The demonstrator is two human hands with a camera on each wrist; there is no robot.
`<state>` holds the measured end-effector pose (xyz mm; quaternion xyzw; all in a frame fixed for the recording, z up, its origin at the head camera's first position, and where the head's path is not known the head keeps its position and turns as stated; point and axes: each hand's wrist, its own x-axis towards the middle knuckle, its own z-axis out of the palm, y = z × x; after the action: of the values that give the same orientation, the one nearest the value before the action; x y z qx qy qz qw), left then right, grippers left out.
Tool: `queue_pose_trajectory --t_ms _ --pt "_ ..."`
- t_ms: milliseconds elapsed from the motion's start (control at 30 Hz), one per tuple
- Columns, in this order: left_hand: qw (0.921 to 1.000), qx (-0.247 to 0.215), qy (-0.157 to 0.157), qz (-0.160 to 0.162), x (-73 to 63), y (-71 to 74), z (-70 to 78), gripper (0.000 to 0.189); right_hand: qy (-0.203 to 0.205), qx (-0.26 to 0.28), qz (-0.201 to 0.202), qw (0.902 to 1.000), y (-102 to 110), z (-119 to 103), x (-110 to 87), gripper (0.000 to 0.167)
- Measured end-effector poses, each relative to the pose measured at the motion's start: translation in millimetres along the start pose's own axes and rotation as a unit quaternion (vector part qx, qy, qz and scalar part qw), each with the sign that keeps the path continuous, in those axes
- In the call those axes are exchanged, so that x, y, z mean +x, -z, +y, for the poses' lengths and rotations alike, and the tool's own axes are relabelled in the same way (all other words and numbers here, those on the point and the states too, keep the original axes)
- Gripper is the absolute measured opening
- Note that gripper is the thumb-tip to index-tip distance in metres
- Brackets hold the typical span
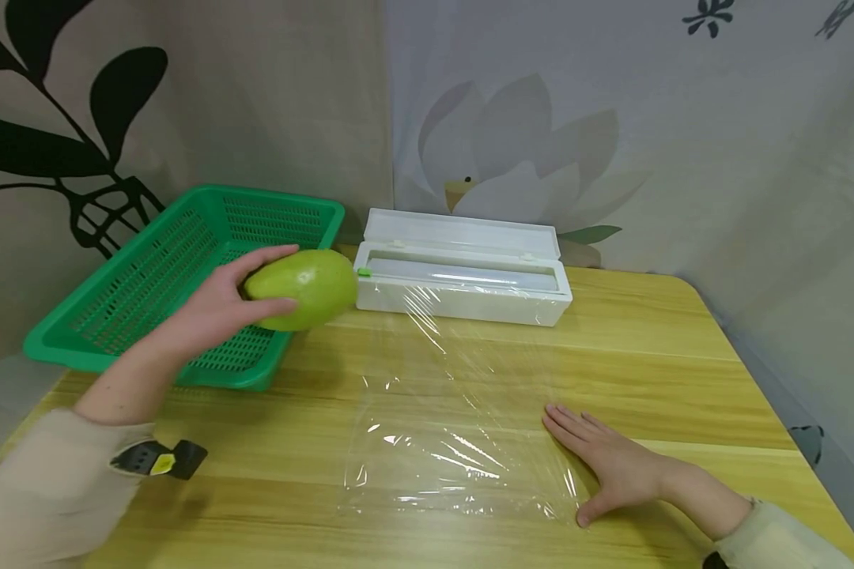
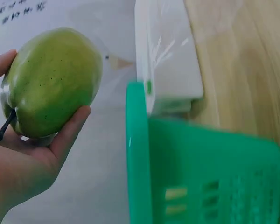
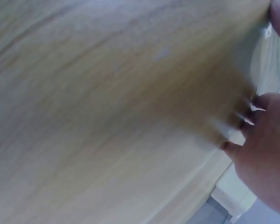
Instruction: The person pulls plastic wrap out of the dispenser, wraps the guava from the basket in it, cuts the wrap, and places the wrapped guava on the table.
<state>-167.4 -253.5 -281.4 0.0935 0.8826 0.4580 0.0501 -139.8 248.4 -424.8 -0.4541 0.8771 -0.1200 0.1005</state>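
Note:
My left hand (image 1: 213,299) holds a large green mango (image 1: 311,288) over the right edge of the green basket (image 1: 273,371). Fingers lie on one side of the fruit and the thumb on the other. In the left wrist view its dark stem (image 2: 7,123) points toward the palm. My right hand (image 1: 622,470) rests on the table with straight, slightly spread fingers, at the right edge of a sheet of clear plastic wrap (image 1: 462,442). That wrap runs forward from a white wrap dispenser box (image 1: 462,304) whose lid stands raised.
The wooden table (image 1: 669,348) ends at a slanting right edge. Behind it hangs a pale cloth backdrop (image 1: 512,142) printed with leaves and a flower. A green slider (image 1: 364,272) sits at the dispenser's left end, close to the basket.

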Motion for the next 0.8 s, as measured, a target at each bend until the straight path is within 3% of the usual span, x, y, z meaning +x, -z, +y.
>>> queue_pose_trajectory --t_ms 200,400,600,800 --pt "0.9983 -0.037 -0.029 -0.035 10.4 -27.9 13.7 0.067 0.003 -0.011 0.007 0.9999 -1.2 0.5 -0.1 0.119" --pt "0.995 -0.04 -0.061 -0.068 17.7 -53.0 21.3 0.068 -0.004 -0.01 0.0 0.9999 -1.0 -1.4 0.3 0.12" --pt "0.9871 -0.082 -0.099 -0.096 25.0 -74.1 25.9 0.066 -0.007 -0.007 -0.005 0.9999 0.4 -2.0 0.3 0.12" --pt "0.9798 -0.102 -0.115 -0.127 30.3 -98.2 32.4 0.069 -0.012 0.004 -0.014 0.9998 1.3 -2.8 1.9 0.119"
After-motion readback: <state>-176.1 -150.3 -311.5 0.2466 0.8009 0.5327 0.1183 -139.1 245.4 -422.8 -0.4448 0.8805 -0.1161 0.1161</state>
